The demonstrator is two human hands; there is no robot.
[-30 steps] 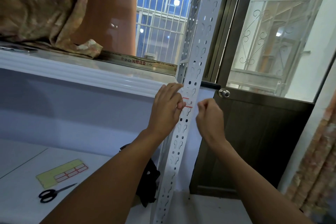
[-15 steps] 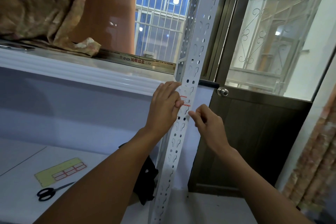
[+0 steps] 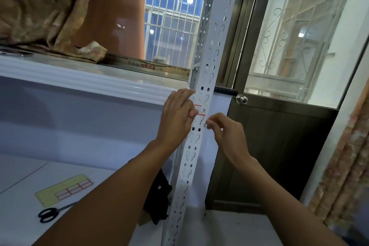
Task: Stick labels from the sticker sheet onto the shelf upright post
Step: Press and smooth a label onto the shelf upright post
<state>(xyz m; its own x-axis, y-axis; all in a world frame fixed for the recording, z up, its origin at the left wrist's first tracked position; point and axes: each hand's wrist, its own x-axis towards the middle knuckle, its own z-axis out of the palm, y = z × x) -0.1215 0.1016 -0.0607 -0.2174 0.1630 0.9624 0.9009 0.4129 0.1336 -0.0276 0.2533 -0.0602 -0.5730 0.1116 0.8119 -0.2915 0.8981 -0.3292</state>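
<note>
From the head camera, the shelf post (image 3: 201,110) runs up the middle of the scene, a white metal strip full of holes and keyhole slots, leaning slightly to the right toward the top. A red-edged label (image 3: 200,110) sits on its front face at about the height of the white ledge (image 3: 79,84) to the left.

The left hand (image 3: 176,118) lies against the post's left edge, fingers spread flat and the thumb pressed on the label's left end. It grips nothing; the flat hand likely steadies the post and pins the label so it cannot lift or shift.

The right hand (image 3: 225,132) is just right of the post and a little below the label, thumb and forefinger drawn together near the post's edge. Whether they pinch anything cannot be told. It probably sits there to smooth the label's right end.

Down on the near left, the sticker sheet (image 3: 63,189) lies flat on the white table (image 3: 18,175), its remaining red-edged labels clustered at its right end, within reach for the next one. Scissors (image 3: 54,211) lie just in front of it, untouched. A patterned cloth (image 3: 40,8) hangs over the ledge at far left.
</note>
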